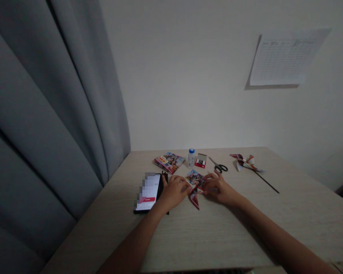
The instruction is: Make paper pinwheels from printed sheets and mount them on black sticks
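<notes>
My left hand (pixel 175 190) and my right hand (pixel 218 188) both rest low over the table, fingers bent and closed on a colourful printed paper (pixel 194 176). The paper has cut or folded flaps, and one red-edged point (pixel 194 201) sticks out toward me between the hands. My fingertips cover parts of its left and right edges. Just left of my left hand lies a phone (pixel 148 194) with a lit screen. Dark thin pieces (pixel 165 176) lie partly under that hand; I cannot make out what they are.
Behind the hands stand a blue-capped white bottle (pixel 191 159) and an open small red box (pixel 200 161). Scissors (pixel 218 166) lie to their right, a stack of printed booklets (pixel 169 162) to their left. A paper pinwheel (pixel 247 163) on a dark stick lies farther right. A curtain (pixel 60 114) hangs left.
</notes>
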`<state>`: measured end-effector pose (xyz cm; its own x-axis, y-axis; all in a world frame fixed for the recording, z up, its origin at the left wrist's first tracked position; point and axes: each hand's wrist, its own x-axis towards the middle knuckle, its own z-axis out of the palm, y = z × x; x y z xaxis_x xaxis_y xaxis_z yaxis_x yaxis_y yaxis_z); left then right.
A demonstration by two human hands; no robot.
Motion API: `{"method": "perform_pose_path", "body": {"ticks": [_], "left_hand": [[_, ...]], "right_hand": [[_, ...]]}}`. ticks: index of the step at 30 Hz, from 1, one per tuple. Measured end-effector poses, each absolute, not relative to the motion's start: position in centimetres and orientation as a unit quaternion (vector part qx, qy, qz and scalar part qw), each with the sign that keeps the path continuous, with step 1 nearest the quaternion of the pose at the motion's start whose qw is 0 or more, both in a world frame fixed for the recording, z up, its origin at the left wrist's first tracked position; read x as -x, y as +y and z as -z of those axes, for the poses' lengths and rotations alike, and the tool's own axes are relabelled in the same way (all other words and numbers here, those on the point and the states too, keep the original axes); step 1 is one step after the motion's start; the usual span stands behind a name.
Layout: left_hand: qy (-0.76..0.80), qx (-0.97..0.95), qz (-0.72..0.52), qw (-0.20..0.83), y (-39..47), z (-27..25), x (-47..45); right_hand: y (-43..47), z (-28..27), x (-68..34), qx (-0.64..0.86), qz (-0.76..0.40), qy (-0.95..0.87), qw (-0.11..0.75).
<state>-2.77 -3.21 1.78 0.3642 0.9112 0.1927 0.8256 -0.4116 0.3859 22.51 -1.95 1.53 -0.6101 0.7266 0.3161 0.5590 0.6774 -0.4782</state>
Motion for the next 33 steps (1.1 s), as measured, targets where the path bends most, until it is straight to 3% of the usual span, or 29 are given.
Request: {"method": "perform_pose_path", "body": {"ticks": [12, 24, 33], "left_hand": [[0.557, -0.799, -0.204, 0.100, -3.0, -0.9, 2.5], [0.560, -0.796, -0.205, 0.104, -2.9, -1.0, 2.4], [0.556, -0.797, -0.213, 0.101, -2.7, -0.7, 2.4]], "right_hand": [[-1.4, -1.1, -22.5, 0.379, -0.194, -0.875, 0.231], [-1.1, 0.1, -22.1, 0.419, -0.131, -0.845, 0.306], [-1.7, -0.7, -21.9, 0.411, -0.111, -0.868, 0.257]]}}
